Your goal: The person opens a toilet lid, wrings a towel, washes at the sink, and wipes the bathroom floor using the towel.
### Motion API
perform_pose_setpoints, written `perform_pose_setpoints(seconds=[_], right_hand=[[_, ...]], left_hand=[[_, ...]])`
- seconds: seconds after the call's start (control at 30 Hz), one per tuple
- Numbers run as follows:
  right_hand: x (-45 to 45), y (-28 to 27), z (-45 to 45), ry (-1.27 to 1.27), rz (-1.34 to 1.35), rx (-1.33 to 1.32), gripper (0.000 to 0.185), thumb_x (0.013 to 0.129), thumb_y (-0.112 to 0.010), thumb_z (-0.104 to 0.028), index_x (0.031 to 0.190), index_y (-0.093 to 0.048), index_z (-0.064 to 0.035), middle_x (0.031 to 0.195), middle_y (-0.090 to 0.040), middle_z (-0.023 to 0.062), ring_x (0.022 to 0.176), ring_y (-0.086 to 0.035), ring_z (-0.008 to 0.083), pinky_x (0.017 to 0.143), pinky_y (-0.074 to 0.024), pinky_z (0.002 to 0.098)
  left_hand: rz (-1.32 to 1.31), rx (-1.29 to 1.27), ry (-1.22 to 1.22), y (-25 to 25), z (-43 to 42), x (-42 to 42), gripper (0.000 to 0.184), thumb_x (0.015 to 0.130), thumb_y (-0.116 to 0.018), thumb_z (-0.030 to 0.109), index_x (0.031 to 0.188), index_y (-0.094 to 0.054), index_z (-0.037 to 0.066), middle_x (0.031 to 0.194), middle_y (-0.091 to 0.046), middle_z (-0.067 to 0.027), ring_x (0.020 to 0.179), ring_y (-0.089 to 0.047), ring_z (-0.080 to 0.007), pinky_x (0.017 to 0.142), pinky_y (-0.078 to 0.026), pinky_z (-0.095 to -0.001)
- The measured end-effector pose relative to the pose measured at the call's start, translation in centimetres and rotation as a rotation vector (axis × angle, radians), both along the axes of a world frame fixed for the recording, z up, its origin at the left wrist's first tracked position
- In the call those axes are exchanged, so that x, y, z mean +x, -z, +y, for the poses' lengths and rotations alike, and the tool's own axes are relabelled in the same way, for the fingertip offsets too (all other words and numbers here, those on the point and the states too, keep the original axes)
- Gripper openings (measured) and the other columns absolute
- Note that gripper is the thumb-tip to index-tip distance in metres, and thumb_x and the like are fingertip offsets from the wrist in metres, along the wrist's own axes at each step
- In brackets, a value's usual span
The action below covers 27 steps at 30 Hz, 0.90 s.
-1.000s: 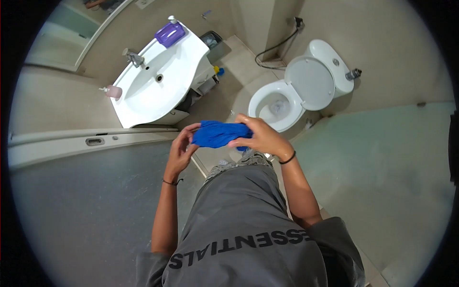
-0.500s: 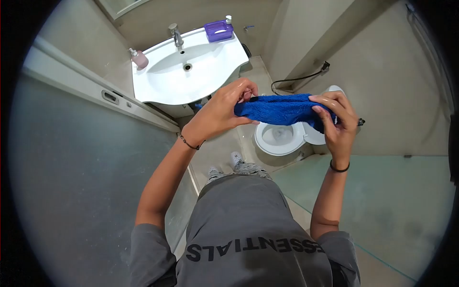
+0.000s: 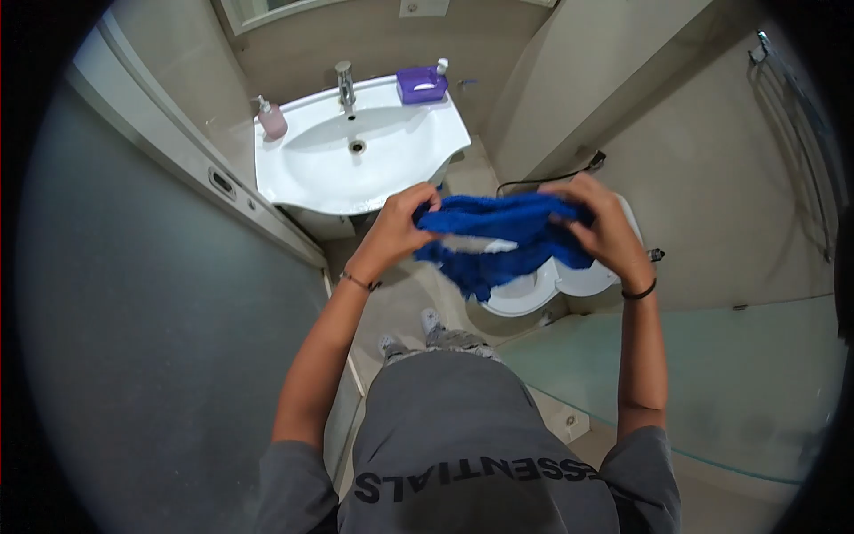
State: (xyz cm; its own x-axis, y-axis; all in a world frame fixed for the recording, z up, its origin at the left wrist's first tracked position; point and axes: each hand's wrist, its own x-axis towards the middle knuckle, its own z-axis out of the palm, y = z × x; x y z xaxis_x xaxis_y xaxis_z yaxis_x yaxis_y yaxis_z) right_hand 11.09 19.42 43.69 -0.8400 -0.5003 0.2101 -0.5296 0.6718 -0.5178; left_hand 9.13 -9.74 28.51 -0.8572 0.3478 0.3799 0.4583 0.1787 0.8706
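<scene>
A blue cloth (image 3: 520, 221), fuzzy like a small towel, is stretched between my two hands in the head view. My left hand (image 3: 398, 230) pinches its left end, fingers curled over the edge. At the other end, my right hand (image 3: 607, 224) grips the cloth with thumb and fingers. The upper part runs in folds from hand to hand, and a lower part sags in a loop with a gap between. Behind and below the cloth is the white toilet (image 3: 516, 303), partly hidden by it.
A white sink (image 3: 311, 173) with a faucet (image 3: 345, 84) stands ahead to the left. On its rim are a pink soap dispenser (image 3: 272, 119) and a purple container (image 3: 422, 86). A frosted door (image 3: 178, 338) is at left, a glass panel (image 3: 712, 383) at right.
The cloth has gone from a bunched roll to a looser, opened shape with a sagging lower part. Both hands still hold it and appear slightly lower. The camera view has shifted a little.
</scene>
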Motion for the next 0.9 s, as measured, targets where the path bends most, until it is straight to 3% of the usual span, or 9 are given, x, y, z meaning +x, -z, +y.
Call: perform_pose_setpoints(seconds=[0.13, 0.27, 0.3, 0.47, 0.57, 0.67, 0.77, 0.8, 0.9], right_hand=[[1.7, 1.9, -0.3, 0.118, -0.096, -0.103, 0.024, 0.076, -0.079, -0.007, 0.095, -0.066, 0.0013, 0.082, -0.058, 0.0092, 0.076, -0.057, 0.0214, 0.070, -0.0456, 0.0304], [3.8, 3.9, -1.1, 0.156, -0.116, -0.253, 0.022, 0.077, -0.077, -0.004, 0.094, -0.064, 0.0020, 0.088, -0.059, 0.0107, 0.081, -0.057, 0.0237, 0.073, -0.0453, 0.0317], [4.3, 4.5, -1.5, 0.130, -0.131, -0.310, 0.021, 0.079, -0.073, -0.001, 0.095, -0.060, 0.0002, 0.100, -0.062, 0.0107, 0.091, -0.058, 0.0237, 0.081, -0.0462, 0.0313], [6.3, 7.8, -2.3, 0.114, -0.481, -0.487, 0.025, 0.086, -0.064, 0.005, 0.101, -0.047, -0.0056, 0.114, -0.062, 0.0102, 0.109, -0.058, 0.0180, 0.095, -0.0454, 0.0309], [7.0, 11.0, -2.0, 0.089, -0.406, -0.381, 0.038, 0.080, -0.077, -0.008, 0.089, -0.040, -0.0081, 0.092, -0.053, 0.0065, 0.086, -0.049, 0.0143, 0.079, -0.0426, 0.0271], [7.9, 13.8, -2.4, 0.017, -0.615, -0.507, 0.046, 0.077, -0.086, -0.022, 0.095, -0.046, -0.0105, 0.096, -0.051, 0.0006, 0.090, -0.048, 0.0125, 0.083, -0.0415, 0.0276], [8.6, 17.8, -4.1, 0.085, -0.900, -0.808, 0.052, 0.082, -0.083, -0.021, 0.125, -0.054, -0.0109, 0.097, -0.050, -0.0038, 0.090, -0.049, 0.0083, 0.081, -0.0422, 0.0252], [8.6, 18.0, -4.4, 0.126, -0.851, -0.664, 0.047, 0.083, -0.080, -0.017, 0.126, -0.060, -0.0099, 0.092, -0.054, -0.0001, 0.087, -0.053, 0.0118, 0.076, -0.0447, 0.0271], [8.3, 19.5, -4.8, 0.139, -0.151, -0.303, 0.030, 0.071, -0.082, -0.010, 0.096, -0.067, -0.0023, 0.084, -0.057, 0.0129, 0.085, -0.057, 0.0300, 0.074, -0.0468, 0.0370]], left_hand=[[0.117, -0.010, 0.058, -1.5, -2.0, 1.4, 0.043, 0.068, -0.090, 0.024, 0.089, -0.057, 0.006, 0.093, -0.058, -0.0063, 0.087, -0.056, -0.0223, 0.082, -0.045, -0.0332], [-0.107, 0.063, 0.076, -0.3, -3.4, 2.5, 0.020, 0.084, -0.076, 0.017, 0.097, -0.069, 0.004, 0.100, -0.066, -0.0067, 0.094, -0.062, -0.0197, 0.085, -0.047, -0.0307], [-0.108, 0.087, 0.060, 0.1, -3.3, 2.7, 0.018, 0.086, -0.074, 0.016, 0.097, -0.069, 0.003, 0.099, -0.066, -0.0067, 0.092, -0.063, -0.0194, 0.086, -0.048, -0.0305], [-0.075, 0.077, -0.061, 0.7, -3.1, 3.4, 0.024, 0.076, -0.076, 0.001, 0.098, -0.066, 0.001, 0.095, -0.064, -0.0096, 0.088, -0.062, -0.0222, 0.082, -0.048, -0.0300], [-0.033, 0.016, -0.194, -0.6, -2.5, 3.8, 0.033, 0.069, -0.069, -0.007, 0.101, -0.063, 0.000, 0.091, -0.060, -0.0102, 0.084, -0.060, -0.0226, 0.079, -0.048, -0.0304], [0.010, -0.115, -0.171, -4.5, -1.7, 4.5, 0.041, 0.064, -0.065, -0.011, 0.103, -0.065, 0.002, 0.089, -0.058, -0.0102, 0.082, -0.059, -0.0228, 0.073, -0.048, -0.0307], [0.129, -0.218, 0.011, -6.3, -0.3, 5.4, 0.045, 0.061, -0.060, -0.017, 0.101, -0.066, 0.004, 0.083, -0.051, -0.0110, 0.079, -0.054, -0.0291, 0.070, -0.047, -0.0365], [0.124, -0.223, 0.011, -6.5, 0.1, 5.7, 0.045, 0.061, -0.060, -0.017, 0.101, -0.066, 0.004, 0.083, -0.051, -0.0110, 0.079, -0.054, -0.0291, 0.070, -0.047, -0.0365], [0.100, -0.393, 0.006, -6.6, 0.5, 6.3, 0.037, 0.061, -0.060, -0.016, 0.092, -0.063, 0.003, 0.085, -0.048, -0.0120, 0.083, -0.054, -0.0312, 0.073, -0.045, -0.0399]])
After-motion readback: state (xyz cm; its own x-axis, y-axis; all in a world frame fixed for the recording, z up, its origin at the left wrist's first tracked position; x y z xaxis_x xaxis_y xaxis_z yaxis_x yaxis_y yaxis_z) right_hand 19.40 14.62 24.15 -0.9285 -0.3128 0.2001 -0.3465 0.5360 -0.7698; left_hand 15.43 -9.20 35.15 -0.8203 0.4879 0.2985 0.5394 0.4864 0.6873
